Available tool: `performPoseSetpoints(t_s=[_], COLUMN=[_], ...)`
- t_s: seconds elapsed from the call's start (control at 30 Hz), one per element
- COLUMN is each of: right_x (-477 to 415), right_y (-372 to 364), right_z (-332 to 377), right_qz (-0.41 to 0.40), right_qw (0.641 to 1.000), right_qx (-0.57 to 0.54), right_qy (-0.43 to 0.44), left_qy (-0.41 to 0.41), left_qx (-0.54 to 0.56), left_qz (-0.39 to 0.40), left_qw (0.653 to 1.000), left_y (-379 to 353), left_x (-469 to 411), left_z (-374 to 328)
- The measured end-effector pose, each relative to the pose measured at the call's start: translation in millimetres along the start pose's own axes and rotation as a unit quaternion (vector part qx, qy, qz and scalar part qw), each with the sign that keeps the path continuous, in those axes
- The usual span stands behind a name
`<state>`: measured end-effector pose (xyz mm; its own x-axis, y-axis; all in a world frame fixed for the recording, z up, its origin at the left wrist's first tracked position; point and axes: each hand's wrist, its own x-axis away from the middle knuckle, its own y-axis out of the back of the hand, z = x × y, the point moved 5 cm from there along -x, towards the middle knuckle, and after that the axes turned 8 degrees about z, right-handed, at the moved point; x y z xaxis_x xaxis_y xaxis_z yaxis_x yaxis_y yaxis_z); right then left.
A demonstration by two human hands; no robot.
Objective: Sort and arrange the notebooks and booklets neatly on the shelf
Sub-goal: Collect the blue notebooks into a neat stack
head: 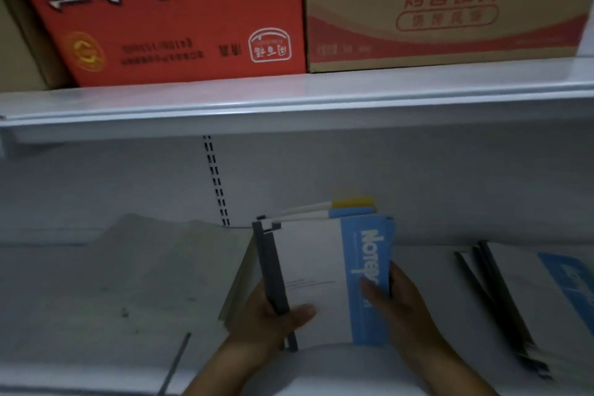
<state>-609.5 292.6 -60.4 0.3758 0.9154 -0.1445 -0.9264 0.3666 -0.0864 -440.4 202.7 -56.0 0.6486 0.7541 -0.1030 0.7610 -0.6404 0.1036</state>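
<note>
I hold a stack of notebooks above the white lower shelf. The top one is white with a blue band and a dark grey spine; a blue and a yellow cover peek out behind it. My left hand grips the stack at its spine, thumb on the cover. On the other side, my right hand grips the blue edge. Another pile of similar notebooks lies on the shelf to the right. A pile of pale grey booklets lies to the left.
The upper shelf board overhangs the space. On it stand a red carton and a brown cardboard carton. A slotted upright runs down the back wall. A dark thin strip lies near the shelf's front edge.
</note>
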Motion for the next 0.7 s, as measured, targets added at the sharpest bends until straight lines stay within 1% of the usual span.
performPoseSetpoints(t_s=[0.1,0.23,0.3,0.37,0.5,0.57,0.63,0.7], right_x=[1.5,5.4,4.5,-0.4,1.0,5.2,6.7,5.3], right_y=[-0.2,-2.3,-1.9,5.0,2.2,-3.1,-0.3,5.1], right_z=[-5.9,-19.0,-15.3,-11.3,-13.3,-15.7,-13.3,-12.6], right_qz=[0.016,-0.006,0.021,0.028,0.012,0.007,0.016,0.039], right_qw=[1.0,1.0,0.999,0.998,0.998,0.998,0.997,0.999], right_qx=[-0.009,-0.006,-0.024,-0.051,-0.046,-0.062,-0.069,-0.01], right_qy=[0.0,0.007,0.003,0.012,0.031,0.013,-0.013,-0.025], left_qy=[0.021,0.043,0.052,0.063,0.056,0.05,0.066,0.072], left_qx=[0.002,-0.015,-0.019,-0.013,-0.026,-0.038,-0.044,-0.036], left_qz=[-0.009,-0.019,-0.017,-0.003,-0.005,0.009,0.029,0.061], left_qw=[1.0,0.999,0.998,0.998,0.998,0.998,0.996,0.995], left_y=[-1.5,-4.0,-2.4,-1.5,-7.3,-9.9,-7.0,-2.2], left_x=[4.1,1.5,0.0,-0.3,2.7,5.7,4.8,-0.2], left_z=[10.4,24.9,26.6,27.5,27.6,21.1,15.8,21.2])
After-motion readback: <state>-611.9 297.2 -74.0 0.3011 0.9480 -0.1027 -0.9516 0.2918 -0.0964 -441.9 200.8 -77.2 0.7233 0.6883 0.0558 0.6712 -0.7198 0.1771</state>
